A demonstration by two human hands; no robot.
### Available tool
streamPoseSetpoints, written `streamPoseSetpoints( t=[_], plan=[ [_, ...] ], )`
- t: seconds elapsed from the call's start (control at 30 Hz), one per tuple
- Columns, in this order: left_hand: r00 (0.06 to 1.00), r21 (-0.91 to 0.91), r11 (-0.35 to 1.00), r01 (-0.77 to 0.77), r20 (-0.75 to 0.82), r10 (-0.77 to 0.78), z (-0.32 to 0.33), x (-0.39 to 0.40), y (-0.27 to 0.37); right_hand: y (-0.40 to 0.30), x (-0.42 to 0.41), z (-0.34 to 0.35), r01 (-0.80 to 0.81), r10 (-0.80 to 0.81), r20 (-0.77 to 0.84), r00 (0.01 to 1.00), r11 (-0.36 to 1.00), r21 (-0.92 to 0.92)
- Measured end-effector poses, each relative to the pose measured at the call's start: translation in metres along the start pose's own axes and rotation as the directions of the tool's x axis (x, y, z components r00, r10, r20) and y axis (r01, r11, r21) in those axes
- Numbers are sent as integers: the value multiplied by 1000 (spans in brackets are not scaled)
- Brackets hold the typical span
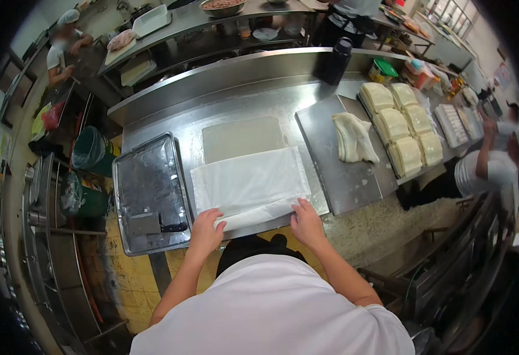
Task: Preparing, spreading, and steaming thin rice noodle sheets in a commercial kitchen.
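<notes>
A thin white sheet [250, 175], perhaps cloth or plastic, lies spread on the steel worktable before me. Its near edge is turned over in a long fold. My left hand [207, 230] has the left end of that fold between thumb and fingers. At the right end, my right hand [307, 222] grips the fold in the same way. A flat pale greyish rectangle [241, 137] shows beyond the sheet's far edge; its near part is hidden, and I cannot tell its material.
Left of the sheet is a dark metal tray [153, 177] holding a cleaver [146, 224]. To the right, a crumpled cloth [352, 137] rests on a steel board [326, 146], near stacked pale square sheets [397, 126]. A dark bottle [339, 62] stands behind. Other people are nearby.
</notes>
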State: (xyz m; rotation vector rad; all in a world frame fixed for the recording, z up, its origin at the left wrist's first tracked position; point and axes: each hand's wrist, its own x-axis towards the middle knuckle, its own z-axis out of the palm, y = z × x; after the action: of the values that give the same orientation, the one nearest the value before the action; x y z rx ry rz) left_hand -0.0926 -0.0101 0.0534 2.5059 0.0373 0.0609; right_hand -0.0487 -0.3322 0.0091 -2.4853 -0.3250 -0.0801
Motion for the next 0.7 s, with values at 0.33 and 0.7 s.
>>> streamPoseSetpoints(
  t=[0.33, 0.7],
  plan=[
    [851, -191, 912, -362, 332, 407, 19, 16, 50, -50, -66, -31, -269, 272, -46, 961, 960, 75],
    [188, -525, 554, -646, 594, 782, 23, -15, 32, -182, -223, 56, -767, 798, -302, 522, 594, 242]
  ],
)
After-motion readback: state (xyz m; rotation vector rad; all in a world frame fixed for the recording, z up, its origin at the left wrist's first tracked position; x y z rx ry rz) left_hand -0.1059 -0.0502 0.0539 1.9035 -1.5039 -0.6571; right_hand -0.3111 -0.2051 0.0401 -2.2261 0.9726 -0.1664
